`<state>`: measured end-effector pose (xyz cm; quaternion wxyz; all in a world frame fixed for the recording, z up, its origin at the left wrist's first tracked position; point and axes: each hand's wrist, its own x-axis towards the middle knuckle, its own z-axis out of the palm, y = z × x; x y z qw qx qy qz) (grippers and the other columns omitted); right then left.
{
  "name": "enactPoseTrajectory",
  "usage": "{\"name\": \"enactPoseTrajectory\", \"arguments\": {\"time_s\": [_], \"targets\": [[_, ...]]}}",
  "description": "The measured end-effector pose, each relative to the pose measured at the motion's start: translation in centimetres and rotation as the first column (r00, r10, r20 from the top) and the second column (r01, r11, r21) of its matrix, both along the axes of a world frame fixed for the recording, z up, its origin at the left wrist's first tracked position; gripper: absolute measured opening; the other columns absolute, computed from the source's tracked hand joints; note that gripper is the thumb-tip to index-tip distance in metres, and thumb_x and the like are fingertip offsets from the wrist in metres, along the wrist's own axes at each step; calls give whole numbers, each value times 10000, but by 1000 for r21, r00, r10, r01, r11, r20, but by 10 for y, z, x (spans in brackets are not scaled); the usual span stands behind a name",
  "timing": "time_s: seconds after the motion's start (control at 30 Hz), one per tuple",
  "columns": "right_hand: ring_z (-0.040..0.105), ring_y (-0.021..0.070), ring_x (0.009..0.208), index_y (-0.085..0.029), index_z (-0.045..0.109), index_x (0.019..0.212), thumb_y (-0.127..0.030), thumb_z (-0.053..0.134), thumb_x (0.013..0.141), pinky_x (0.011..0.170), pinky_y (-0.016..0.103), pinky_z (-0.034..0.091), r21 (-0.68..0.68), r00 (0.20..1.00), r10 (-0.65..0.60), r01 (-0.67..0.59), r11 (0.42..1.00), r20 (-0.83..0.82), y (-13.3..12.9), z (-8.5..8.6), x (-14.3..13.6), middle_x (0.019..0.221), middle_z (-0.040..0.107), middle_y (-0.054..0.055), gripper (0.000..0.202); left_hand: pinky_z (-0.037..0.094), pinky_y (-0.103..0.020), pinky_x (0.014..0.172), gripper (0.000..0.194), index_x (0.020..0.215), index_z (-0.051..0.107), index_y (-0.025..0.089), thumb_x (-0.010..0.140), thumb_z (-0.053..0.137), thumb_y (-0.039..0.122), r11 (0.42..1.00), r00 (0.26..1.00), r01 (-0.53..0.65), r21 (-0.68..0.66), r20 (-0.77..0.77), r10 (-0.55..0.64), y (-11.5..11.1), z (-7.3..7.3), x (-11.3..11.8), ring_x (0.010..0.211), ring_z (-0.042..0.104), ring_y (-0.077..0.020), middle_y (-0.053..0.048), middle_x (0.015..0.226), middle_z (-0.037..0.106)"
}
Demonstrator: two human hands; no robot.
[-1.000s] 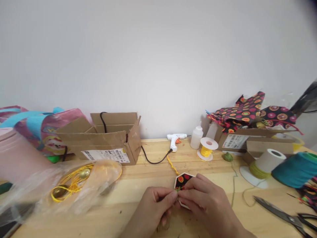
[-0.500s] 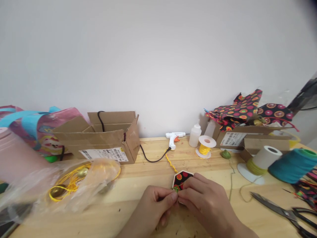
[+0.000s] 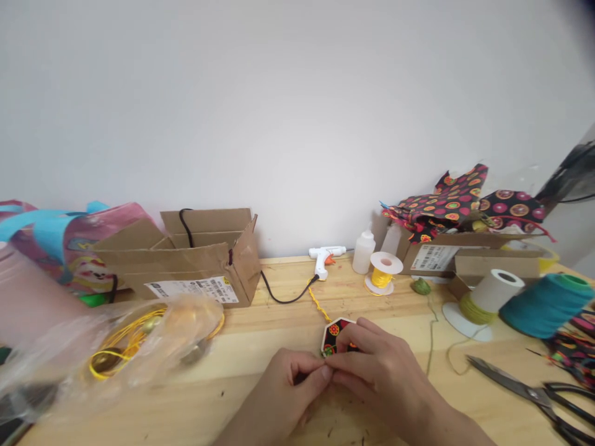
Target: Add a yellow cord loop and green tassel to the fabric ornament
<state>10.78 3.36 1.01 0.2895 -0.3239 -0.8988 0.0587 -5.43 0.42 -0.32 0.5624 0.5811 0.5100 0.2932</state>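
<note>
A hexagonal piece (image 3: 333, 330) covered in black fabric with red and orange flower prints, edged in white, lies on the wooden table. From its top a twisted yellow cord (image 3: 317, 303) runs away toward the back. A small knot of green thread (image 3: 330, 351) shows at its near left side. My left hand (image 3: 297, 381) and my right hand (image 3: 379, 371) meet just below that knot, thumbs and index fingers pinched tip to tip on the thread. The fingers hide most of it. My right hand also covers the right part of the hexagonal piece.
A white glue gun (image 3: 321, 263) lies behind, beside a squeeze bottle (image 3: 364, 253) and a yellow cord spool (image 3: 382, 279). To the right are a green thread spool (image 3: 476, 306), a teal cone (image 3: 548, 306) and scissors (image 3: 525, 390). Cardboard boxes (image 3: 186, 266) and plastic-wrapped yellow cord (image 3: 134, 334) sit left.
Both hands stay pinched together, with the fingertips shifted slightly and my right index finger straighter across the front. The whole view has moved a little; the objects on the table keep their places.
</note>
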Motion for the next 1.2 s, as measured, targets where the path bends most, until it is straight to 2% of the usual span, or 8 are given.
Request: {"name": "enactPoseTrajectory", "arguments": {"time_s": [0.13, 0.3, 0.57, 0.7, 0.77, 0.83, 1.03, 1.2], "targets": [[456, 109, 612, -235, 634, 628, -164, 576, 716, 487, 187, 331, -3, 999, 4, -4, 1000, -43, 0, 1, 0, 632, 557, -15, 127, 175, -196, 339, 415, 533, 549, 145, 766, 408, 458, 999, 999, -46, -21, 25, 47, -1, -1, 1, 329, 293, -58, 75, 375, 351], [457, 110, 581, -248, 647, 653, -170, 588, 707, 463, 197, 311, 68, 999, 30, -26, 997, -45, 2, -2, 2, 612, 570, -18, 112, 204, -191, 381, 218, 757, 662, 160, 717, 536, 333, 999, 1000, 8, 33, -29, -8, -1, 6, 2, 399, 287, -57, 62, 511, 453], [447, 108, 559, -213, 615, 609, -288, 480, 812, 456, 212, 303, 118, 995, 103, -104, 988, 18, 6, -3, 4, 606, 573, -7, 256, 196, -181, 346, 300, 682, 601, 142, 775, 423, 365, 997, 997, 42, -64, -62, -46, -2, 9, 0, 354, 292, -59, 82, 429, 363], [434, 110, 543, -203, 596, 586, -257, 504, 795, 437, 230, 273, 156, 994, 97, -103, 982, 45, 7, -4, 5, 600, 564, -12, 235, 338, -167, 485, 187, 848, 643, 191, 722, 513, 240, 998, 997, 65, 24, -42, -64, -2, 13, 0, 557, 470, -100, 45, 590, 527], [424, 109, 533, -195, 584, 561, -249, 523, 781, 429, 237, 260, 163, 994, 88, -98, 982, 68, 7, -4, 5, 594, 556, -12, 234, 371, -185, 585, 285, 912, 635, 227, 659, 549, 130, 996, 996, 84, 41, -5, -84, -2, 15, 1, 701, 513, -137, 40, 720, 599], [416, 108, 528, -190, 574, 548, -243, 531, 772, 428, 241, 255, 169, 992, 87, -102, 980, 92, 7, -4, 5, 588, 548, -14, 234, 373, -192, 598, 318, 893, 645, 234, 637, 541, 78, 993, 995, 99, 56, -14, -99, -1, 16, 2, 708, 521, -145, 48, 735, 623], [452, 103, 566, -196, 588, 558, -199, 563, 739, 450, 212, 285, 79, 993, 66, -74, 994, 97, 3, 0, 3, 602, 555, -21, 183, 332, -164, 555, 170, 739, 656, 215, 766, 490, 189, 921, 929, 234, 311, -352, -118, -1, 21, 2, 600, 506, -102, 48, 651, 616], [508, 115, 630, -232, 644, 656, -190, 574, 732, 527, 200, 351, -124, 993, 64, -52, 991, 95, 2, -4, 1, 654, 587, -12, 111, 344, -192, 572, 249, 816, 645, 183, 818, 405, 248, 862, 809, 391, 322, -566, -156, 1, 23, 1, 625, 532, -132, -10, 686, 624]]}}
